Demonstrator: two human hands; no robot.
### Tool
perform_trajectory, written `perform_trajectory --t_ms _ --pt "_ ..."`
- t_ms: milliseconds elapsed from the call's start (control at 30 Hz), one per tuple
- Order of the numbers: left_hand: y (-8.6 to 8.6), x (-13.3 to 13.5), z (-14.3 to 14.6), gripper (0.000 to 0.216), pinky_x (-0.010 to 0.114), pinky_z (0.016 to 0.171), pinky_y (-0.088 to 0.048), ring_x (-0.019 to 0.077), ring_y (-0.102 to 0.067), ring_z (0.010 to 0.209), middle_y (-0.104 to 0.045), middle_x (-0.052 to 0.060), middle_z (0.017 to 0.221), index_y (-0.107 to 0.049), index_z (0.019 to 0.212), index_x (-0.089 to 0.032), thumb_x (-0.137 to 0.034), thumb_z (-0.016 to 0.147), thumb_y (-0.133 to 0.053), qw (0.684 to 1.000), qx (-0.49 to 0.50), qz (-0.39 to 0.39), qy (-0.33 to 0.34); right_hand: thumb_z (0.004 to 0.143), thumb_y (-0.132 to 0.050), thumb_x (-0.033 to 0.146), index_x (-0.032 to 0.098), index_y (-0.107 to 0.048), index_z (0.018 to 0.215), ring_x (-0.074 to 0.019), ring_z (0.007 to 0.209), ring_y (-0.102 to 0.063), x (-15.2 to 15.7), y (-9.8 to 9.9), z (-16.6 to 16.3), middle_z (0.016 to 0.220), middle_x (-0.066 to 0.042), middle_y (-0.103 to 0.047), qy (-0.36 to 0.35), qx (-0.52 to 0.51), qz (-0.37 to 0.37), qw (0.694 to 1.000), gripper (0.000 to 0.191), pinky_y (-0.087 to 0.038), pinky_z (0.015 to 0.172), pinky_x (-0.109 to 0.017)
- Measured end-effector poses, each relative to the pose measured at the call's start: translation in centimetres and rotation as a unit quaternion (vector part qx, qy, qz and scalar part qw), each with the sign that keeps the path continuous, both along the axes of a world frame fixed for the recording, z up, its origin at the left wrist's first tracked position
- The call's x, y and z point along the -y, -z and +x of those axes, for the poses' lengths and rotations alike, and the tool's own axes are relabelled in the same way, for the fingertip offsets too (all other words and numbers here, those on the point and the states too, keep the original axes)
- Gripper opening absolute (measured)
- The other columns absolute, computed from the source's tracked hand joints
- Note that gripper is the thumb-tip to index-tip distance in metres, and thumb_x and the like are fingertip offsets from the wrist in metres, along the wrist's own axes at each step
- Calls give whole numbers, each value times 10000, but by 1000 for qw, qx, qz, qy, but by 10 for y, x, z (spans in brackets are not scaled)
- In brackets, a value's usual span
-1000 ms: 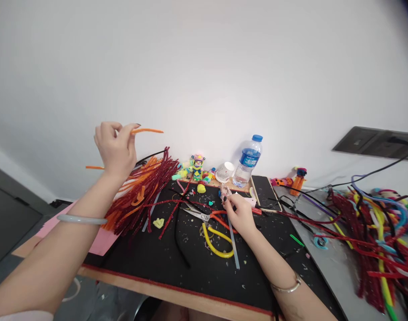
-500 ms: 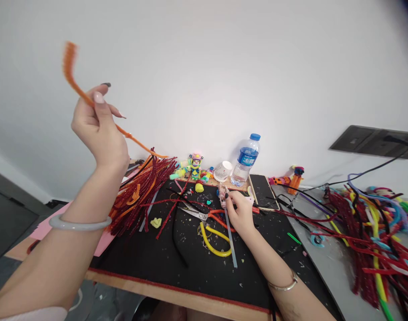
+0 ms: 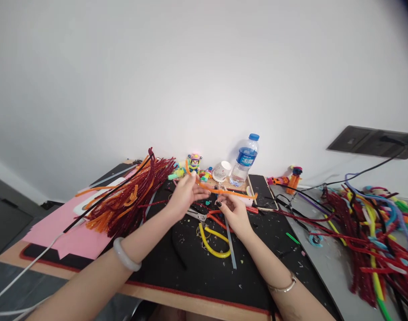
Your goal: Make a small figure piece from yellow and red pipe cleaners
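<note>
An orange pipe cleaner (image 3: 220,191) is pinched in my left hand (image 3: 185,196), its length running to the right above my other hand. My right hand (image 3: 236,216) is closed around what looks like a pale pink glue gun (image 3: 246,201), mostly hidden by the fingers. A translucent glue stick (image 3: 231,245) sticks out of it toward me. Beneath and beside the hands lie pliers (image 3: 199,216) with orange-red handles and a yellow loop (image 3: 214,254). To the left is a big bundle of dark red and orange pipe cleaners (image 3: 133,191).
A water bottle (image 3: 246,162), a paper cup (image 3: 221,171) and a small colourful figure (image 3: 194,162) stand along the wall. A phone (image 3: 262,191) lies right of the bottle. Pink sheets (image 3: 63,227) are at left. Tangled pipe cleaners (image 3: 374,240) and a black cable (image 3: 367,169) occupy the right side.
My left hand has come down and right from high at the left, bringing the orange pipe cleaner over to my right hand. My right hand has stayed nearly in place.
</note>
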State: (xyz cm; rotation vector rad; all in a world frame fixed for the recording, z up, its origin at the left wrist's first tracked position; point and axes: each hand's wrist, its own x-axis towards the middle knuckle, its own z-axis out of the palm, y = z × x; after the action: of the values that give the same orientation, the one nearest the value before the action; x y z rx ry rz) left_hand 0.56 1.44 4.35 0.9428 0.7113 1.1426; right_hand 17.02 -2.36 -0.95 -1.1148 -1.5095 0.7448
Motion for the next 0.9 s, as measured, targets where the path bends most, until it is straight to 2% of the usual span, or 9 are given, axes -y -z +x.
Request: perform_trajectory --t_ms 100,167,200,300,367,433,600,733,900 --pt "22 8 11 261 266 594 -522 128 -639 608 -668 56 772 -417 768 -177 -420 844 -474 996 -30 -25 75 774 -585 373 169 -589 875 -99 466 -433 -2 1 -3 567 27 -517 6 -115 -55 992 227 -343 435 -224" --pt "32 9 12 281 273 616 -526 123 -640 623 -664 66 822 -422 754 -170 -427 817 -515 993 -46 -35 105 772 -590 399 169 -569 818 -80 403 -384 -3 2 -4 508 48 -486 6 -154 -77 985 235 -295 389 -210" --pt "35 8 12 285 269 612 -525 115 -630 611 -658 66 829 -437 756 -164 -430 806 -528 993 -55 -27 100 768 -594 410 171 -555 782 -75 388 -379 -4 2 -4 506 46 -498 7 -163 -84 983 242 -289 380 -208" --pt "39 2 8 268 217 578 -505 85 -587 604 -626 39 820 -520 826 -151 -412 783 -564 997 -65 27 23 765 -596 432 177 -519 721 -72 384 -410 -6 3 -3 558 19 -564 4 -169 -97 981 270 -311 383 -212" --pt "39 -2 4 274 195 563 -487 66 -546 571 -603 10 764 -541 814 -151 -422 779 -561 997 -54 38 -30 768 -592 435 179 -519 718 -74 385 -422 -7 4 -3 563 15 -571 2 -163 -104 981 271 -320 384 -215" --pt "38 -4 1 285 193 570 -483 60 -529 561 -587 -2 742 -552 796 -153 -437 777 -554 997 -36 42 -53 767 -592 432 180 -527 727 -77 381 -423 -7 5 -2 553 17 -567 2 -157 -111 981 263 -326 379 -218" --pt "40 -1 -2 296 208 556 -490 76 -526 549 -573 2 680 -612 777 -144 -437 741 -596 996 -67 32 -39 715 -659 361 178 -568 796 -77 390 -449 -9 6 1 552 33 -571 -1 -199 -128 972 220 -372 388 -211" --pt "41 4 -2 303 214 541 -500 73 -511 523 -567 -3 672 -662 873 -153 -412 721 -628 996 -88 13 -18 690 -688 290 175 -612 812 -87 421 -511 -10 6 4 572 30 -592 -43 -222 -151 962 184 -436 437 -222" --pt "42 7 -2 342 279 677 -538 118 -583 639 -615 17 718 -672 988 -173 -370 709 -651 995 -97 -12 4 707 -679 275 170 -626 818 -108 469 -574 -9 7 5 572 20 -621 -77 -211 -168 960 161 -482 498 -241"
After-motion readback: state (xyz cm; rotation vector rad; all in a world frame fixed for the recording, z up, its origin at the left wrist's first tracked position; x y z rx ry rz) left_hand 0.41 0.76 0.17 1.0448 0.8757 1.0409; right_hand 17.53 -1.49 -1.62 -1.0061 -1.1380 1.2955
